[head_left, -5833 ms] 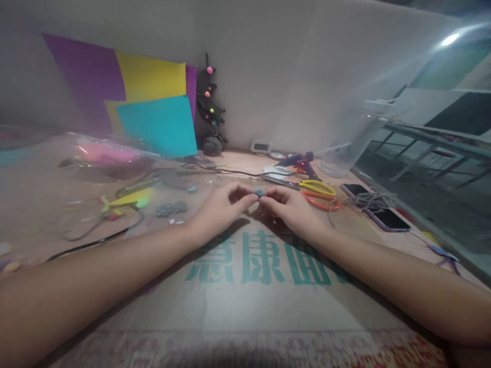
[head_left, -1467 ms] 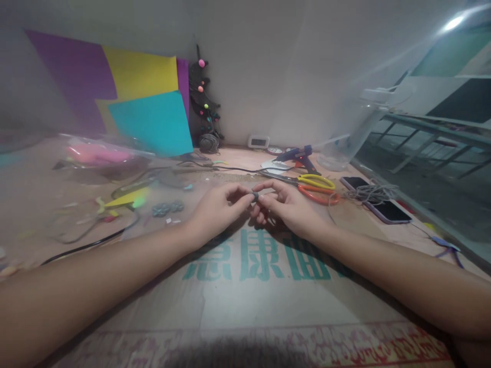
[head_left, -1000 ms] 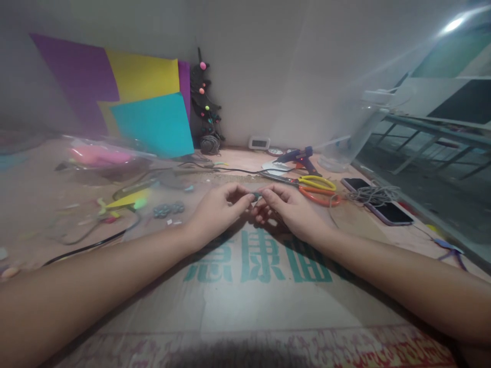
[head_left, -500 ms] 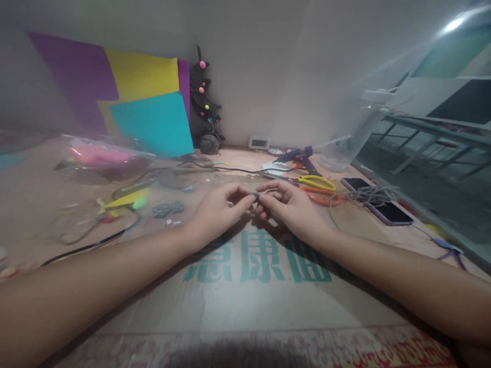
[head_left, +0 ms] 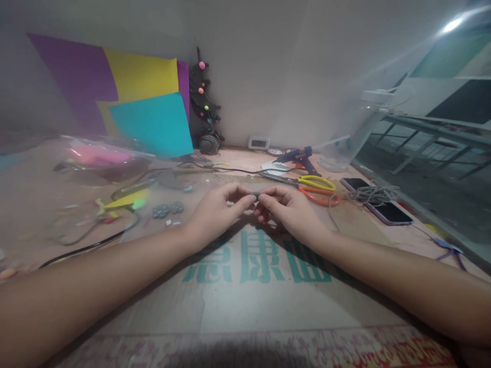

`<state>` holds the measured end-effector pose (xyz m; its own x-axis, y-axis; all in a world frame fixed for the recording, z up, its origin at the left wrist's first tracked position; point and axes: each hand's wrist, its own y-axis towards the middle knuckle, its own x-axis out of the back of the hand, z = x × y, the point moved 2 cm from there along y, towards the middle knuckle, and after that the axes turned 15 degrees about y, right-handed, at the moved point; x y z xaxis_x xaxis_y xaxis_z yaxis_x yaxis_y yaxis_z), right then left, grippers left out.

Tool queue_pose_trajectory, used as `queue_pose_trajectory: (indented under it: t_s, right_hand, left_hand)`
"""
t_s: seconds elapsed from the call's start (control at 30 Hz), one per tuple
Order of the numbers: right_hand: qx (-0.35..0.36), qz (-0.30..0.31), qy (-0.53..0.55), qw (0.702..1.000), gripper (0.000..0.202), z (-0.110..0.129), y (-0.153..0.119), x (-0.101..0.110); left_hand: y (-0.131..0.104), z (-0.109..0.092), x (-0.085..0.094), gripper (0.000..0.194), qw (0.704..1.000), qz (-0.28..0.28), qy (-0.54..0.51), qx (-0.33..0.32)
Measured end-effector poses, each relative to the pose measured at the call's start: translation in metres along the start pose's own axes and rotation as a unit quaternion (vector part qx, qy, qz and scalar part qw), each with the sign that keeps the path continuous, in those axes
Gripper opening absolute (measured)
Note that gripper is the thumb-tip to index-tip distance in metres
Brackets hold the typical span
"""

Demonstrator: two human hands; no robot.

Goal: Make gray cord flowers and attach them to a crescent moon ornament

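A small dark grey piece (head_left: pixel 257 196) is pinched between the fingertips of both hands, above the cardboard with green characters (head_left: pixel 264 260). My left hand (head_left: pixel 220 209) grips it from the left with thumb and forefinger. From the other side, my right hand (head_left: pixel 287 207) holds it with thumb and forefinger, its other fingers curled beneath. The piece is mostly covered by fingertips, so its shape is unclear. Small grey-blue flower-like pieces (head_left: pixel 168 209) lie on the table left of my left hand.
Scissors with yellow and orange handles (head_left: pixel 316 184) lie just behind my right hand. A blue glue gun (head_left: pixel 299 158) and a small white clock (head_left: pixel 259 142) are further back. Phones (head_left: pixel 389 212) with a coiled cable (head_left: pixel 374 194) lie right; a clear bag (head_left: pixel 103 156) sits left.
My right forefinger has lowered and closed in on the small grey piece. My left hand has hardly moved.
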<state>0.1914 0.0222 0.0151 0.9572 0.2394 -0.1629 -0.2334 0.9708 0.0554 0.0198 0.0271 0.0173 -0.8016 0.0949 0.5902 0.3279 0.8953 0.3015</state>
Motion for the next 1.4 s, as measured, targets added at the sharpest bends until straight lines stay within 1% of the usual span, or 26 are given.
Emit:
queue_pose_trajectory:
  t_s: [0.13,0.23,0.3,0.37,0.47,0.67,0.77,0.93,1.13,1.3,1.4]
  right_hand:
    - [0.025,0.000,-0.023,0.999,0.021,0.002,-0.001,-0.001]
    - [0.045,0.004,-0.041,0.998,0.021,0.003,-0.002,-0.001]
    - [0.059,0.008,-0.049,0.997,0.022,0.003,-0.002,-0.001]
    - [0.069,0.013,-0.058,0.996,0.022,0.002,-0.003,0.000]
    - [0.082,0.019,-0.080,0.993,0.020,0.001,-0.003,0.002]
    - [0.107,0.036,-0.114,0.987,0.016,-0.001,-0.002,0.003]
    - [0.119,0.042,-0.136,0.983,0.016,-0.001,-0.003,0.003]
    - [0.114,0.054,-0.135,0.983,0.017,0.000,-0.004,0.002]
    - [0.121,0.051,-0.142,0.981,0.025,0.002,-0.005,0.002]
    - [0.085,0.061,-0.100,0.989,0.017,-0.002,-0.004,0.002]
    - [0.082,0.055,-0.096,0.990,0.018,-0.001,-0.004,0.002]
  left_hand:
    - [0.002,0.001,-0.001,0.011,1.000,-0.012,-0.014,0.003]
    - [0.002,0.005,-0.003,0.008,0.998,-0.008,-0.054,0.015]
    - [0.002,0.007,-0.005,0.016,0.997,0.004,-0.080,0.016]
    - [0.001,0.008,-0.005,0.024,0.997,0.009,-0.081,0.012]
    - [0.000,0.005,-0.003,0.025,0.999,0.000,-0.051,0.012]
    - [-0.001,-0.004,0.000,0.015,0.997,-0.025,0.066,-0.017]
    - [-0.001,-0.003,0.000,0.015,0.996,-0.030,0.077,-0.030]
    - [-0.001,0.001,0.000,0.017,0.995,-0.030,0.082,-0.051]
    - [0.000,0.002,0.000,0.016,0.993,-0.032,0.091,-0.069]
    - [-0.001,0.001,0.002,0.012,0.990,-0.049,0.110,-0.075]
    - [-0.002,0.003,0.001,0.011,0.995,-0.032,0.077,-0.058]
